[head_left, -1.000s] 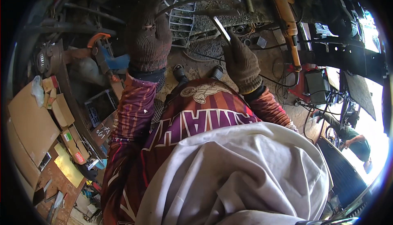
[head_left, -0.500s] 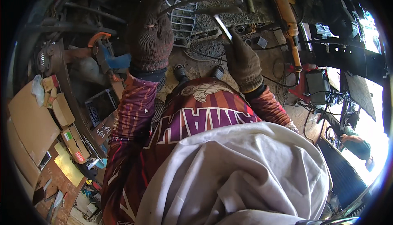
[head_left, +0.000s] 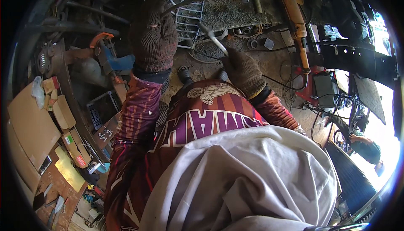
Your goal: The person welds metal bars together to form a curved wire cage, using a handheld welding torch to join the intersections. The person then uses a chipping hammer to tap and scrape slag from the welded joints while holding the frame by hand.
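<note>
The gloved right hand (head_left: 244, 71) closes its grip around the handle of a hammer (head_left: 218, 43). The hammer slants up and to the left; its head lies in view beside the lower right edge of a metal grille (head_left: 188, 18), and contact between the two cannot be determined. The gloved left hand (head_left: 153, 41) is positioned at the left side of the grille, where a curved bar meets the glove. The left fingers are in shadow; whether this grip is spread or pinching the bar cannot be determined. The grille rests on a worktop (head_left: 240, 14) strewn with dark granular debris. An orange angle grinder (head_left: 294, 16) is located to the right. A blue metal fixture (head_left: 120, 63) stands left of the left wrist
</note>
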Demonstrator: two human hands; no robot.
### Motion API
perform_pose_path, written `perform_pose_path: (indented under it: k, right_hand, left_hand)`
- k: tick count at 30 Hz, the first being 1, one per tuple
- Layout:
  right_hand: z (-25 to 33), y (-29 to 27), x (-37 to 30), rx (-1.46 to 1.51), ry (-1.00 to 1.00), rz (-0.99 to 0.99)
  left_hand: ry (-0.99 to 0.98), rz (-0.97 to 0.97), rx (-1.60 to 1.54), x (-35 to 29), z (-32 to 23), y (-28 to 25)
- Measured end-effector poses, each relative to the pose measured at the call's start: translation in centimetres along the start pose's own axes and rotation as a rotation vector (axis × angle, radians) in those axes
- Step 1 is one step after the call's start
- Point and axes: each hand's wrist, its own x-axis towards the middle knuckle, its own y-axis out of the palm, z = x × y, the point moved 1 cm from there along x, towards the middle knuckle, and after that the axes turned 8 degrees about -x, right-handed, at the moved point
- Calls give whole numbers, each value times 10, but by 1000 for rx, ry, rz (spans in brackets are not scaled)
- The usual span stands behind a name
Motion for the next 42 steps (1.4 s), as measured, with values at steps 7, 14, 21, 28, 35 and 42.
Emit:
perform_pose_path:
  k: [7,14,21,28,35,42]
  right_hand:
    - [19,-26,-17,419,61,13]
    - [3,-11,-17,342,-13,28]
    - [-4,-13,-19,182,-153,-4]
    - [6,-17,-26,360,30,-26]
    - [11,-23,-28,227,-65,-84]
    - [13,-28,-23,284,70,-6]
  left_hand:
    - [-14,49,336,-3,-8,-4]
    - [3,6,137,-2,1,-5]
    - [64,-12,80,0,3,-1]
    - [33,-60,-13,-2,3,0]
    - [-2,-22,23,-1,2,-3]
    - [59,8,219,1,-6,0]
